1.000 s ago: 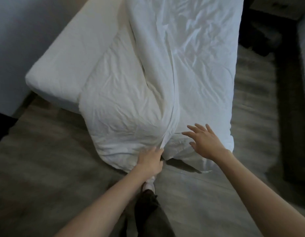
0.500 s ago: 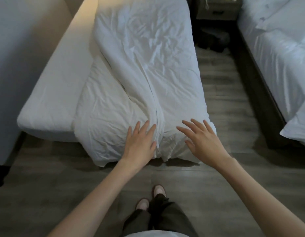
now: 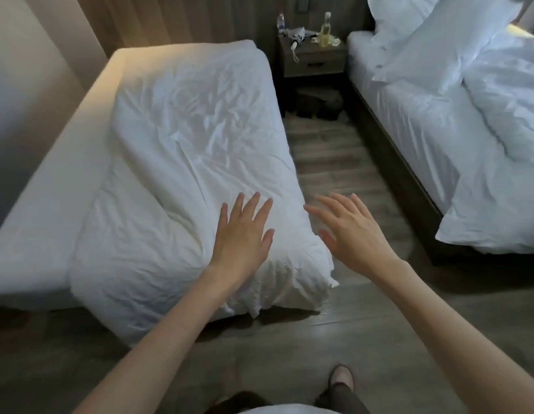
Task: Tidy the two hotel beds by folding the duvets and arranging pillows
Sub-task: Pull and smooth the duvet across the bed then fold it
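Now the left hand [image 3: 245,234] lies flat on the white duvet [image 3: 185,138], fingers spread and grip open, near the foot of the bed [image 3: 50,189], where the duvet lies folded over itself and hangs past the mattress end. The right hand [image 3: 352,231] hovers just beside the duvet's right edge, fingers straight, grip open and holding nothing. Across the aisle, the second bed [image 3: 409,121] carries pillows [image 3: 424,46] and a rumpled cover [image 3: 505,109].

No text, label or number can be read anywhere; the bottles' [image 3: 326,26] labels are blurred.
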Action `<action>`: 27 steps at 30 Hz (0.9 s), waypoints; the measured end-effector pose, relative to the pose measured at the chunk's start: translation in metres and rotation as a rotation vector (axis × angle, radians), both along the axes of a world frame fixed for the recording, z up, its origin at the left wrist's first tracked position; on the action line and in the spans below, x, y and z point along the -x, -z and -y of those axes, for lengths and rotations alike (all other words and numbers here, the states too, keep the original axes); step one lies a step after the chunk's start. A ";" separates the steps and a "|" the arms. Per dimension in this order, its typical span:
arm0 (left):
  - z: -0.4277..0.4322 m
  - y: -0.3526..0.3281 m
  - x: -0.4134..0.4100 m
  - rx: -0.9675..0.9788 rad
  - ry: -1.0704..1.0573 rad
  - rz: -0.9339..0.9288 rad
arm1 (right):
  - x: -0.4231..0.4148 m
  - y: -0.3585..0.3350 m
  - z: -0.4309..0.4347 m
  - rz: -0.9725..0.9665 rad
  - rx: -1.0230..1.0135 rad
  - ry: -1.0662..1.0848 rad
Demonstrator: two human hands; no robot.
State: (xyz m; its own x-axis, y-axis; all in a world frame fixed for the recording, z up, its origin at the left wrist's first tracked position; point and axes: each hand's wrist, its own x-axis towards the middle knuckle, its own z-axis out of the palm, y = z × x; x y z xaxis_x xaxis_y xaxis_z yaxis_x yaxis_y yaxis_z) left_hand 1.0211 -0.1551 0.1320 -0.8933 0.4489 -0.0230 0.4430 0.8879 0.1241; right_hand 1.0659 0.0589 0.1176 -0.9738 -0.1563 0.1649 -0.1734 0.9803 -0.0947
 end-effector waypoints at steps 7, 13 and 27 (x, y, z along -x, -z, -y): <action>-0.149 -0.015 0.000 -0.033 -0.040 -0.032 | -0.004 -0.028 -0.147 -0.008 0.013 -0.010; -0.232 -0.032 0.026 -0.068 -0.062 -0.045 | 0.025 -0.038 -0.242 -0.010 0.048 -0.008; -0.451 -0.035 0.249 -0.128 -0.120 -0.066 | 0.250 -0.046 -0.457 0.025 0.294 0.005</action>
